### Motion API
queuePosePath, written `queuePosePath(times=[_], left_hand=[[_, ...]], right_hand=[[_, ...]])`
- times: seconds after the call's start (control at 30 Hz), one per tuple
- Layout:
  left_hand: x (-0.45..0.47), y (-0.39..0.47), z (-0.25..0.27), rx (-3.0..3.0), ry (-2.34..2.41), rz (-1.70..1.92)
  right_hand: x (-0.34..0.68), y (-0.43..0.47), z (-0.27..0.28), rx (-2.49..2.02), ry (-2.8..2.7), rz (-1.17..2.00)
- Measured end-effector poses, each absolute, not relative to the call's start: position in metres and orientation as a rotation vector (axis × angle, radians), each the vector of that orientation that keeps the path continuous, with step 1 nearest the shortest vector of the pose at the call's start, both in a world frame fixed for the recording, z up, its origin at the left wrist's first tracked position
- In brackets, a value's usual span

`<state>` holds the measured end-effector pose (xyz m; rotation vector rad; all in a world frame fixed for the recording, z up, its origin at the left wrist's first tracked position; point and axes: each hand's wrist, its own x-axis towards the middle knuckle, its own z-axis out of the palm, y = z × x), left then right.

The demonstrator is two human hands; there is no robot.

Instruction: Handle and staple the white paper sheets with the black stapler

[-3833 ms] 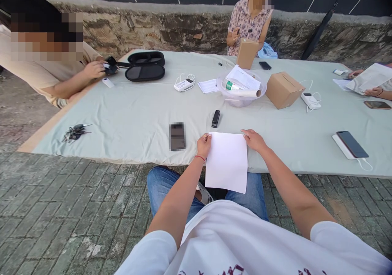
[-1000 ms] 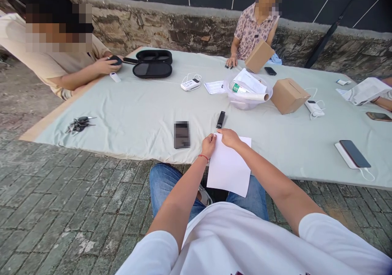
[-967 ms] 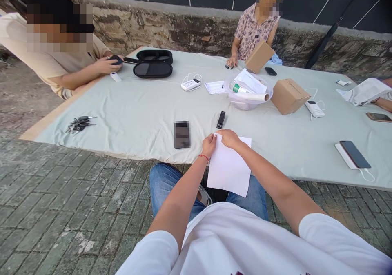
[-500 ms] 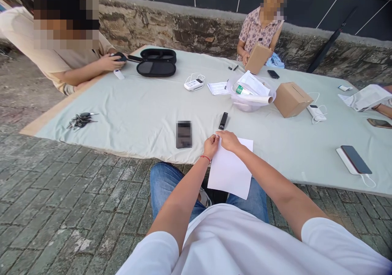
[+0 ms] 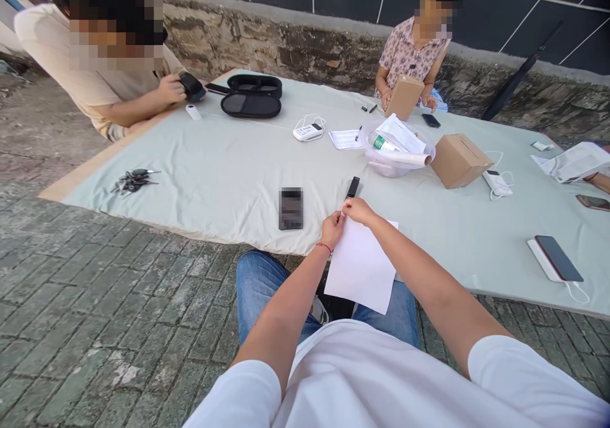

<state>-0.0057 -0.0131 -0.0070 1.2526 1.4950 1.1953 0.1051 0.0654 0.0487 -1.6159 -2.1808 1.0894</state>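
The paper (image 5: 362, 268) is held partly off the table (image 5: 229, 174), its far left corner pinched by the left hand (image 5: 333, 228) and right hand (image 5: 359, 211). Just beyond, a stapler (image 5: 353, 186) is partly hidden; farther off, a bowl (image 5: 391, 167) is set beside a box (image 5: 457, 162).

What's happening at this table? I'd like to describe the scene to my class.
The seated person's left hand grips a white sheet near its upper left corner, and the right hand meets it there; exactly what the right one pinches is too small to tell. The sheet extends past the table edge over the lap. A black stapler-like tool lies just beyond. Across the table, another person has a hand at a cardboard box.
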Motion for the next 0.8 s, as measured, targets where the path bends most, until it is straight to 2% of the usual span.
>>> queuePosePath(times=[0.17, 0.4, 0.5, 0.8], left_hand=[[-0.006, -0.015, -0.005, 1.29, 1.517, 1.18], [-0.006, -0.014, -0.004, 1.279, 1.504, 1.176], [-0.005, -0.013, -0.005, 1.281, 1.522, 1.175], [-0.005, -0.013, -0.008, 1.286, 1.513, 1.207]], right_hand=[[0.104, 0.069, 0.044, -1.727, -2.135, 1.151], [0.123, 0.042, 0.065, -1.458, -2.573, 0.476], [0.127, 0.03, 0.069, -1.439, -2.737, 0.449], [0.119, 0.021, 0.07, -1.552, -2.683, 0.415]])
